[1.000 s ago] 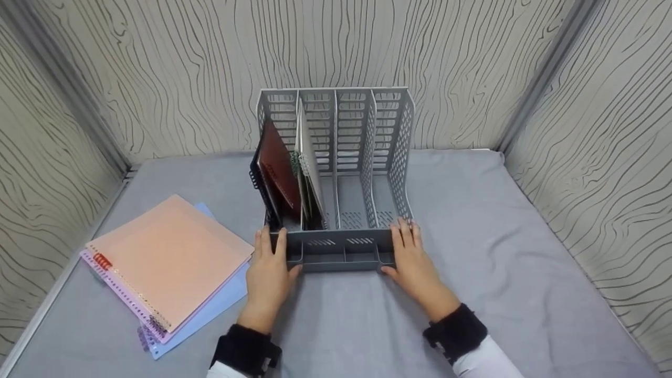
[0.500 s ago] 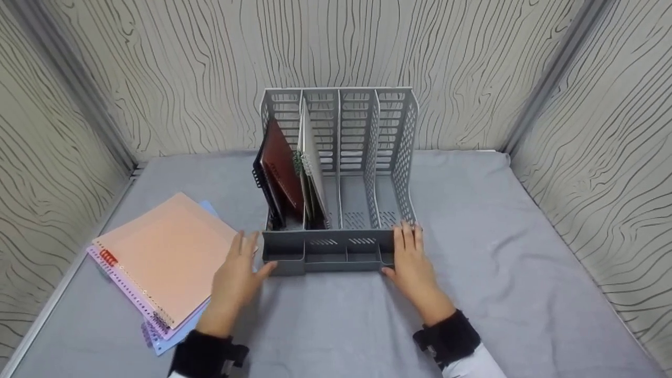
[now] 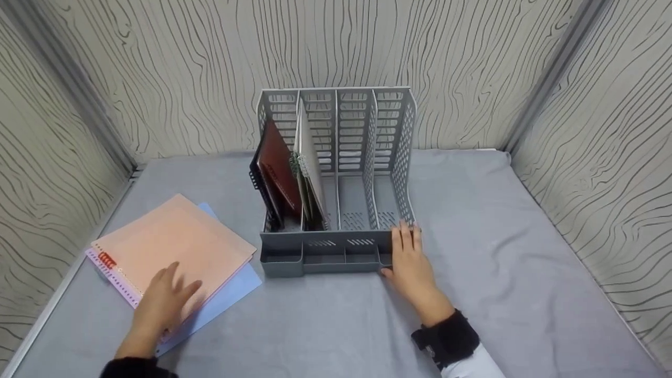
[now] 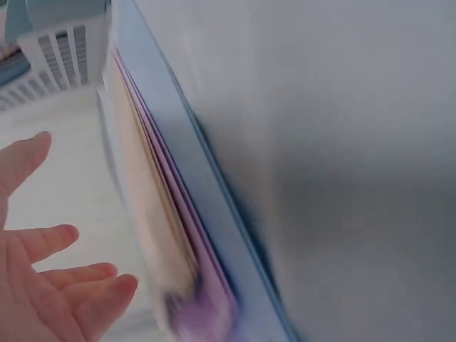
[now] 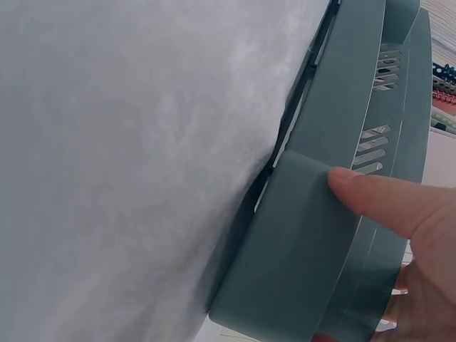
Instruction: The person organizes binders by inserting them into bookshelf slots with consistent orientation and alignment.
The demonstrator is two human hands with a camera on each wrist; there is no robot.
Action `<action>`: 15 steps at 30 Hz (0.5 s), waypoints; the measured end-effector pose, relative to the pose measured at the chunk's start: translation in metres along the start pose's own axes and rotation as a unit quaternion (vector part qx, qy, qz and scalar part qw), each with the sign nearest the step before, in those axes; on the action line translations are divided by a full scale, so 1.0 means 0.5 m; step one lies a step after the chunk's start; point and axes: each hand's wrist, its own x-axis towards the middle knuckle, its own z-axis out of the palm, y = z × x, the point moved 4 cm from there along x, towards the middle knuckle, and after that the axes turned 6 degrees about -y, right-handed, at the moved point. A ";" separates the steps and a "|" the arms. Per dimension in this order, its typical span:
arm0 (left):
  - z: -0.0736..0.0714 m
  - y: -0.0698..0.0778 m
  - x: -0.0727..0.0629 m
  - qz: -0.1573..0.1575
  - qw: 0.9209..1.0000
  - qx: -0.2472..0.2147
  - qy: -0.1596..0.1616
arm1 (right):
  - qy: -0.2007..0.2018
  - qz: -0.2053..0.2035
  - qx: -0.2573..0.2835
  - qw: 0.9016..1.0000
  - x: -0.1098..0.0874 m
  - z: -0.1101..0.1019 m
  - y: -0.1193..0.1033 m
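A grey desk file organizer (image 3: 354, 197) with upright slots and a shallow front compartment tray (image 3: 282, 269) stands in the middle of the head view. My right hand (image 3: 413, 265) grips the tray's right end; in the right wrist view the thumb (image 5: 349, 184) lies on its front and the fingers reach behind. My left hand (image 3: 160, 304), fingers spread and holding nothing, hovers over the near corner of a peach loose-leaf binder (image 3: 178, 236). Beneath the binder, a lilac one (image 4: 203, 285) and a blue one (image 3: 231, 289) stick out.
A dark red-brown notebook (image 3: 281, 168) leans in the organizer's leftmost slot, with a black-ringed one (image 3: 268, 194) beside it. White-covered notebooks (image 3: 312, 165) stand in the second slot. Grey cloth (image 3: 488, 252) covers the table, and patterned panels (image 3: 336, 42) enclose it.
My left hand has let go of the organizer's left front corner and moved left and nearer, over the stacked binders. The right hand stays on the organizer.
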 end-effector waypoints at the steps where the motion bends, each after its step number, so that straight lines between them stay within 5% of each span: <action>1: -0.005 -0.013 -0.001 -0.005 1.000 -0.002 -0.003 | 0.000 0.000 0.000 1.000 0.000 0.000 0.000; 8: -0.022 -0.084 0.000 -0.059 0.995 -0.078 -0.022 | 0.002 0.002 -0.001 1.000 -0.002 0.002 0.002; 15: -0.032 -0.118 0.004 -0.104 0.981 -0.164 -0.013 | 0.004 0.001 -0.001 1.000 -0.001 0.003 0.002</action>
